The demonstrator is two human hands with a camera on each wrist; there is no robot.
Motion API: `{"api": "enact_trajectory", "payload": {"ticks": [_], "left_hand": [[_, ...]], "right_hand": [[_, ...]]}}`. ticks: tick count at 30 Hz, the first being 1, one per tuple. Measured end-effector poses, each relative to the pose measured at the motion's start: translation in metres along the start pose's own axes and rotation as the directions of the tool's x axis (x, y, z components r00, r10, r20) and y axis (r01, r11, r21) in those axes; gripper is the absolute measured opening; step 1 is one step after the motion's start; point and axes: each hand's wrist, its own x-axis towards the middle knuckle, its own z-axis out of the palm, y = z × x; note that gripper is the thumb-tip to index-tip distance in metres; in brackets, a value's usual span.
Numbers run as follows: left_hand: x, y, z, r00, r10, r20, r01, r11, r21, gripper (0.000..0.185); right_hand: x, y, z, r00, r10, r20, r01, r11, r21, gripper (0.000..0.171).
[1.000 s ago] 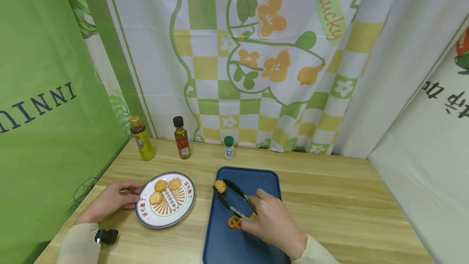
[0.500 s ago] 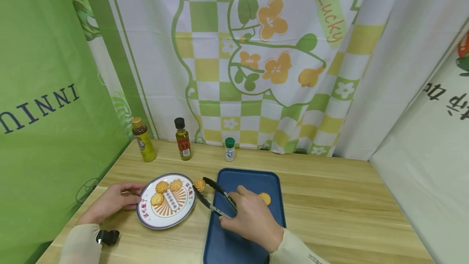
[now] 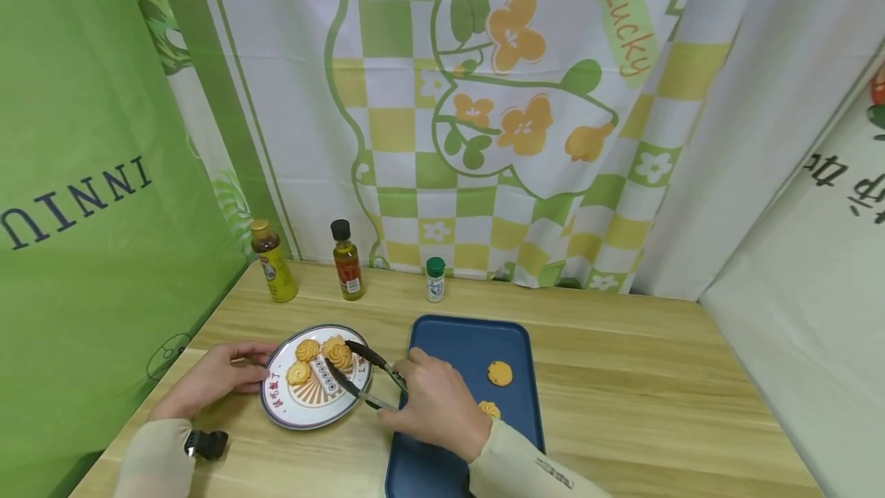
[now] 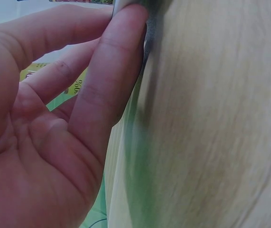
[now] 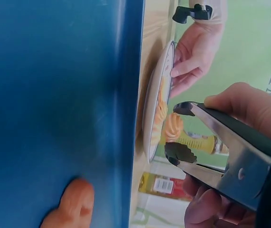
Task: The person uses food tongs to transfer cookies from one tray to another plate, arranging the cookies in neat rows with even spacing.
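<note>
My right hand (image 3: pixel 432 406) grips black tongs (image 3: pixel 362 376), whose tips pinch a swirled orange cookie (image 3: pixel 339 354) just over the right side of a round patterned plate (image 3: pixel 297 421). In the right wrist view the tongs (image 5: pixel 230 142) hold that cookie (image 5: pixel 173 127) beside the plate (image 5: pixel 153 102). Two more cookies (image 3: pixel 307 350) lie on the plate. My left hand (image 3: pixel 214 379) rests on the table with its fingers (image 4: pixel 111 71) fairly straight, touching the plate's left rim (image 4: pixel 130 4). A blue tray (image 3: pixel 449 344) to the right holds two cookies (image 3: pixel 499 373).
Three small bottles stand along the back of the wooden table (image 3: pixel 622 375): a yellow one (image 3: pixel 273 271), a dark-capped oil one (image 3: pixel 347 260) and a green-capped one (image 3: pixel 434 279). Cloth backdrops close in the back and both sides.
My right hand has carried the cookie in the tongs leftward, from over the blue tray to over the plate. The left hand has stayed at the plate's rim.
</note>
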Motion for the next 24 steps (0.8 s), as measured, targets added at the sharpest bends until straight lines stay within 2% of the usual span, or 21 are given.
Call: {"api": "enact_trajectory", "payload": {"ticks": [7,16,24], "left_hand": [[-0.001,0.0,0.0,1.0,0.022,0.013,-0.022,0.999,-0.027,0.062],[0.0,-0.002,0.0,1.0,0.024,0.012,-0.023,0.999,-0.034,0.062],[0.0,-0.003,-0.001,1.0,0.024,0.01,-0.023,0.999,-0.031,0.062]], "right_hand": [[0.008,-0.01,0.01,0.998,0.012,0.06,-0.012,1.0,-0.003,0.05],[0.01,-0.015,0.02,0.999,-0.013,0.041,0.014,0.999,-0.04,0.053],[0.012,-0.017,0.024,0.996,0.011,0.083,-0.008,0.999,-0.037,0.06]]}}
